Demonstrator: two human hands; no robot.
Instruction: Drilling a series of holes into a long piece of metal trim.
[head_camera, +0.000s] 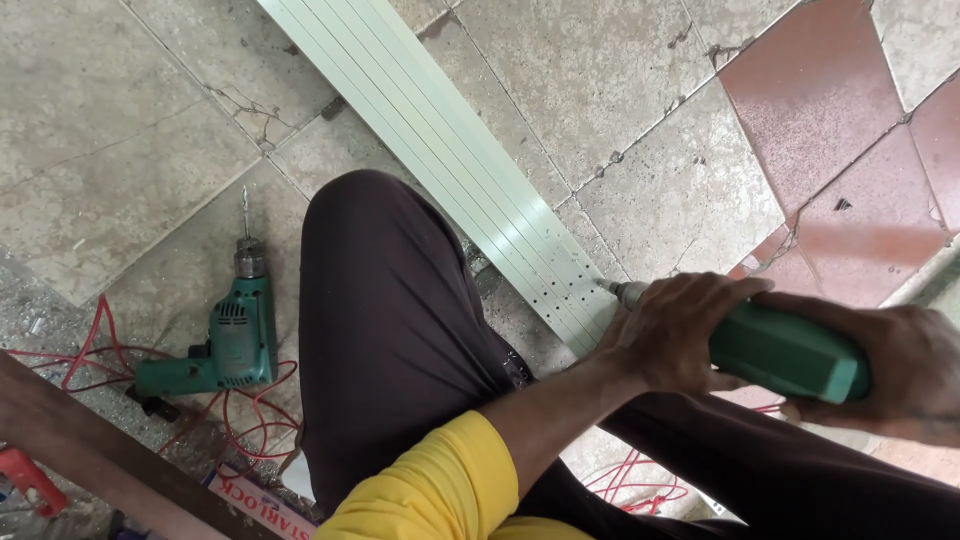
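Left hand (675, 330) wraps the front of a green plastic-bodied power drill (785, 352), fingers closed over it; right hand (900, 370) grips its rear. Bit tip meets the near end of the pale grooved metal strips (450, 160), beside small holes. Bare tile floor (640, 110) lies right; a second green corded drill (225, 345) rests well left.

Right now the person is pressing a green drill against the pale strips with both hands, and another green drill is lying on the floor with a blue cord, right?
Nearly. The head view shows the second drill lying on the floor with a red cord, not blue. Both hands, left hand and right hand, do press a green drill against the pale strips.
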